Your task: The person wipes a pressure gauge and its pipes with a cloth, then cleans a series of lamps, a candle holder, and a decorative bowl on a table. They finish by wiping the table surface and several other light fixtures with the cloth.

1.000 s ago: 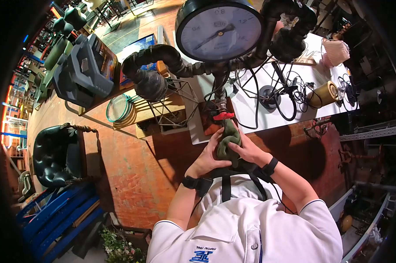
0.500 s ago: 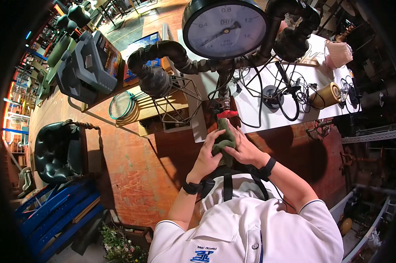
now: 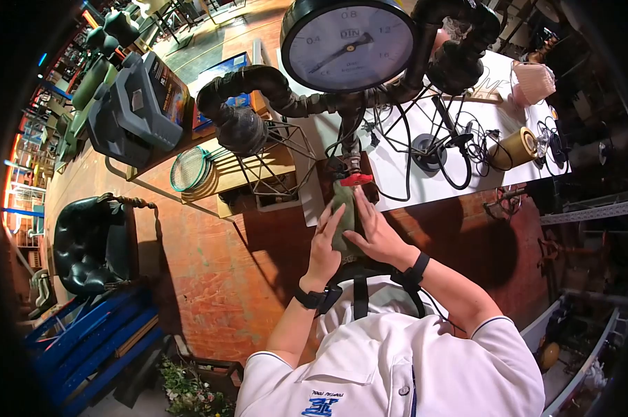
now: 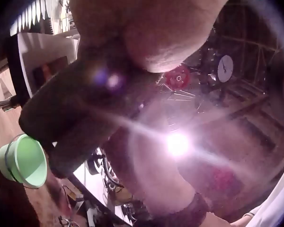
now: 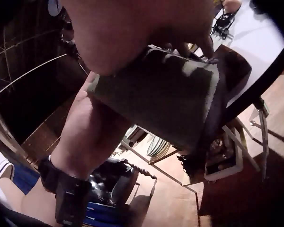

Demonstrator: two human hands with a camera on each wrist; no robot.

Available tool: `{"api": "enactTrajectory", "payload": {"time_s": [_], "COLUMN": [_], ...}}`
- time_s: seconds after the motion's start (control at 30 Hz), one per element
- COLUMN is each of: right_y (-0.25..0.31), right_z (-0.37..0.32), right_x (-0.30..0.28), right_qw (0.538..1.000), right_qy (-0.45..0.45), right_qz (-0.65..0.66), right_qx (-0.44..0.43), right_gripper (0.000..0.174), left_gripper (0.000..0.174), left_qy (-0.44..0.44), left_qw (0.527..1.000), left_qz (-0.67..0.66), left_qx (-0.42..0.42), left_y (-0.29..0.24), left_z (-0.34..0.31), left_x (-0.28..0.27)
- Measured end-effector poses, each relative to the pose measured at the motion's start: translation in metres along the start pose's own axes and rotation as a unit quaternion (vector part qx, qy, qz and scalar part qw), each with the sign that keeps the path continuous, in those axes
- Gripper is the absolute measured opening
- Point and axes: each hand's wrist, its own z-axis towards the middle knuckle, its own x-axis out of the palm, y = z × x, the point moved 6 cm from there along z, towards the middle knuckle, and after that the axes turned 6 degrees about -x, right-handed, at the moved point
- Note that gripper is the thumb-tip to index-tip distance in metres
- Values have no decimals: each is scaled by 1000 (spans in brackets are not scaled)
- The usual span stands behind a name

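hands: left hand (image 3: 326, 240) and right hand (image 3: 373, 233) laid flat, fingers straight, nothing gripped | green cloth (image 3: 343, 215) pressed under both, just below red valve handle (image 3: 356, 181) | risk: cloth may be snagged on handle if pushed toward it

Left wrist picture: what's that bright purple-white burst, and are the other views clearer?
Left wrist view: lens flare with streaks, and the left hand is a close blur. Right wrist view: no glare, but the right hand is soft and the cloth shaded. Head view: sharp, fisheye-bent, dark-edged.
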Motion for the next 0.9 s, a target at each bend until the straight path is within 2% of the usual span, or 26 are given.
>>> {"api": "enactTrajectory", "payload": {"time_s": [0.03,0.1,0.13,0.17,0.23,0.27,0.3,0.33,0.37,0.4,0.47,0.5,0.53,0.6,0.63,0.67,0.7,0.73,0.77,0.8,0.87,0.9], "right_y": [-4,-6,-6,1,11,15,14,12,9,5,4,2,-1,-3,-5,-6,-11,-22,-33,-32,-13,-16], "right_z": [-1,-2,-3,-5,-1,0,3,2,1,1,0,0,-1,2,4,5,4,2,-2,-2,0,-3], "right_x": [-2,-3,-5,-6,-9,-8,-7,-7,-10,-11,-7,-2,2,4,4,3,5,9,12,9,-1,-2], "right_qw": [998,996,993,995,994,992,991,991,996,998,999,997,990,991,993,995,995,993,988,988,1000,1000], "right_qy": [-11,-22,-31,-40,-23,-7,-24,-24,-31,-38,-35,-23,-11,-25,-26,-26,-26,-9,8,9,3,2], "right_qz": [-34,-70,-106,-93,-107,-122,-127,-127,-88,-49,3,69,135,128,110,92,92,97,102,101,-22,-21], "right_qx": [43,41,40,-8,-20,-31,-34,-34,-10,12,4,25,45,24,24,25,25,71,116,116,-16,-16], "right_gripper": [84,84,84,88,91,95,103,103,105,107,114,117,120,119,115,111,111,103,95,95,79,79], "left_gripper": [55,63,63,63,63,63,63,64,59,59,58,59,59,58,58,55,53,53,52,51,58,58], "left_qy": [0,-130,-130,-84,6,5,30,54,73,71,115,129,129,73,72,57,40,40,56,71,106,162], "left_qw": [1000,991,991,988,959,959,889,788,763,763,726,715,715,718,719,844,934,934,964,982,982,980], "left_qz": [1,-38,-39,-109,-240,-240,-396,-537,-564,-564,-596,-611,-610,-606,-604,-460,-297,-296,-186,-74,-30,34], "left_qx": [0,-23,-23,-70,-151,-151,-228,-297,-307,-307,-323,-314,-315,-334,-335,-272,-197,-197,-180,-159,-152,-108], "left_y": [1,12,19,32,36,34,39,41,45,47,48,44,40,39,45,54,54,59,62,66,84,82], "left_z": [-2,-7,-8,-8,-7,-8,-12,-17,-21,-23,-28,-27,-26,-24,-24,-21,-17,-19,-22,-23,-29,-30], "left_x": [1,-8,-8,-4,4,6,19,31,34,30,28,26,27,22,24,19,13,13,11,9,4,2]}}
